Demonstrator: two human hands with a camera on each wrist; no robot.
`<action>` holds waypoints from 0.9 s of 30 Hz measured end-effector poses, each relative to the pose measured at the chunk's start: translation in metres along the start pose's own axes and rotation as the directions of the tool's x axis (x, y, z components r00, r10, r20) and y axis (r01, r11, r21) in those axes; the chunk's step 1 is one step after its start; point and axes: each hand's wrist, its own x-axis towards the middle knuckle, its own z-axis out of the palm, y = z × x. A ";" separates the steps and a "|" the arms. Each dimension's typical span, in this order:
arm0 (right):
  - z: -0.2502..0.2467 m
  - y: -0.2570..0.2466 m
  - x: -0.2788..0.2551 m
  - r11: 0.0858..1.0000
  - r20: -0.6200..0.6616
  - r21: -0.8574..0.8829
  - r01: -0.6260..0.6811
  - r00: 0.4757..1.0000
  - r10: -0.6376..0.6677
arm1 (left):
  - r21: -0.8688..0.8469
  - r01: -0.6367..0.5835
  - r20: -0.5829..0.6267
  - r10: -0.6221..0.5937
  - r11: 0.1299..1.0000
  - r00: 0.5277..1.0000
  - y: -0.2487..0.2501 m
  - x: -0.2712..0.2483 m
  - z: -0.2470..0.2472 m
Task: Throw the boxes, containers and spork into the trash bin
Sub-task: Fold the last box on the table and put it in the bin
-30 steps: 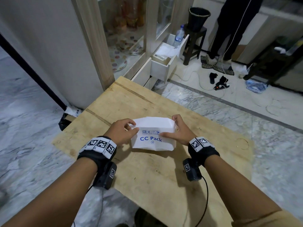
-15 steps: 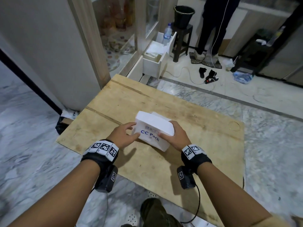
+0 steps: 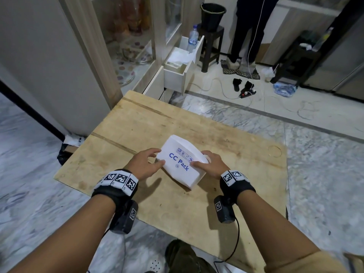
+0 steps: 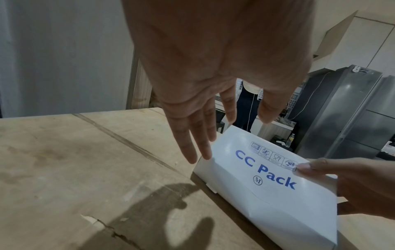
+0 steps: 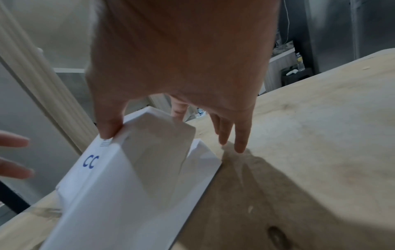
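Observation:
A white "CC Pack" box (image 3: pixel 182 166) lies closed and diagonal on the wooden table (image 3: pixel 226 146). My right hand (image 3: pixel 204 160) pinches its right end, thumb on the printed top (image 5: pixel 109 132) and a finger behind the far side. Its other fingers (image 5: pixel 239 142) point down at the table. My left hand (image 3: pixel 156 157) is at the box's left end with fingers (image 4: pixel 203 148) straight, the tips touching the corner of the box (image 4: pixel 275 177). No spork or other container shows.
A black bucket (image 3: pixel 212 16) stands on a dark stool (image 3: pixel 210 46) far back, beside open white drawers (image 3: pixel 177 73). A person's legs (image 3: pixel 246 32) stand behind it. A dark bag (image 3: pixel 63 154) sits on the floor at the table's left corner. Cables and a power strip (image 3: pixel 246 93) lie beyond.
The box has been closed and turned to lie diagonally. My left hand has loosened from gripping to straight fingers at its corner. The right hand keeps its hold.

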 end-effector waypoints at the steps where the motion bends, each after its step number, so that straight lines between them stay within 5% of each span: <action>1: -0.001 0.001 0.000 0.999 0.033 0.033 0.002 0.999 -0.003 | 0.008 0.003 -0.006 -0.003 1.000 1.000 -0.001 0.002 0.002; 10: -0.001 0.005 -0.008 0.977 0.055 0.204 0.068 0.995 -0.080 | 0.118 0.049 0.021 -0.052 0.992 0.998 0.001 0.015 0.022; 19: -0.002 0.001 -0.024 0.970 -0.097 0.184 0.159 0.985 -0.143 | 0.119 0.020 0.023 -0.023 0.993 0.999 0.009 0.012 0.022; 27: -0.004 0.003 -0.068 0.962 -0.288 0.146 0.228 0.941 -0.180 | 0.116 -0.135 0.030 0.133 0.984 0.991 0.027 -0.015 0.021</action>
